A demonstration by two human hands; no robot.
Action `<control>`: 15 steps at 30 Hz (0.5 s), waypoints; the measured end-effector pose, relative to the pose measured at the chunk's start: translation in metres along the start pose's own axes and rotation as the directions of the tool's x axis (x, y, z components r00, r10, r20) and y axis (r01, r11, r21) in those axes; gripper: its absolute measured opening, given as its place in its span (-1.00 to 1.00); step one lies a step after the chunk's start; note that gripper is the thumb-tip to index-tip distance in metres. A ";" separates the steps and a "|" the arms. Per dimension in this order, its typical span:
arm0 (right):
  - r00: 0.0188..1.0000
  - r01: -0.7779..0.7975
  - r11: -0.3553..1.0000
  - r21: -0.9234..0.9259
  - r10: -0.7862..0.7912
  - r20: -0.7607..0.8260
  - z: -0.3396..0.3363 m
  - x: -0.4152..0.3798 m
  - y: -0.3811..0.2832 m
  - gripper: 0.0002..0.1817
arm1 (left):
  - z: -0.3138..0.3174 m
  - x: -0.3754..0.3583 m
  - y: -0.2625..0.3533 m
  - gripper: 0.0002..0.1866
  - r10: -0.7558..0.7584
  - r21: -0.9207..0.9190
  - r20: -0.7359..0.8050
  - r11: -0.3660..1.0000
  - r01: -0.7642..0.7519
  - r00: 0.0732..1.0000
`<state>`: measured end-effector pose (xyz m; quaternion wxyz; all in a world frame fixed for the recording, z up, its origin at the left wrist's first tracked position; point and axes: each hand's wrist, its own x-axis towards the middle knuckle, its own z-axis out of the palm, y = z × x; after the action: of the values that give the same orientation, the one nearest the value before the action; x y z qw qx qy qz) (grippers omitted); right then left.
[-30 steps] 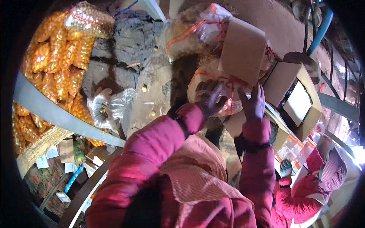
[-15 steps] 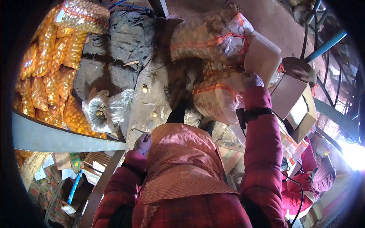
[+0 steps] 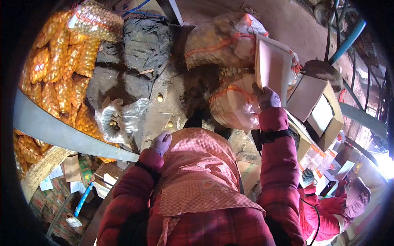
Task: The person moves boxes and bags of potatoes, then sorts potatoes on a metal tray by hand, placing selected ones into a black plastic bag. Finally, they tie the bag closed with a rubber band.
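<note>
My right hand point(image 3: 269, 98), in a light purple glove, grips the lower edge of a pale cardboard flap point(image 3: 274, 67), thumb on its left side. Just left of that hand lies a clear plastic bag of small round produce point(image 3: 234, 104) with an orange band. A second filled bag point(image 3: 213, 45) rests behind it. My left hand point(image 3: 161, 142), gloved too, hovers beside my checked apron point(image 3: 197, 164); its fingers look loosely extended with nothing visible in them. The left palm is hidden.
Orange bags of produce point(image 3: 57, 74) are piled behind a grey metal rail point(image 3: 74, 133) on the left. An opened clear bag point(image 3: 111, 121) stands near dark cloth point(image 3: 145, 41). Open cardboard boxes point(image 3: 314, 106) stand at right. Another person point(image 3: 328, 209) works at lower right.
The cardboard flap has swung left and stands more upright, my right hand now at its lower edge. My left hand has moved slightly up and right. The other person's gloved hand has come into view.
</note>
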<state>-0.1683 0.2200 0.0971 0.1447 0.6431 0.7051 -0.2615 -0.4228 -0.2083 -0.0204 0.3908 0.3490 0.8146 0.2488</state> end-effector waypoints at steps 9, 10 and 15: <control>0.973 0.218 0.136 0.966 0.052 -0.227 -0.001 -0.076 0.136 -0.68 | 0.024 0.012 0.056 -0.79 -0.071 0.223 0.208 0.975 0.023 0.975; 0.983 0.148 -0.001 0.989 0.107 -0.147 0.016 -0.083 0.158 -0.69 | 0.029 0.016 0.064 -0.79 -0.056 0.244 0.231 0.970 -0.002 0.971; 0.942 -0.111 -0.384 0.917 0.254 0.221 0.092 -0.154 0.230 -0.81 | 0.056 0.034 0.093 -0.65 -0.074 0.451 0.285 0.890 -0.065 0.956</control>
<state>0.0653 0.0490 0.0628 -0.4319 0.6018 0.0771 -0.6674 -0.3580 -0.1166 -0.0051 0.4152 0.4621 0.7836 -0.0049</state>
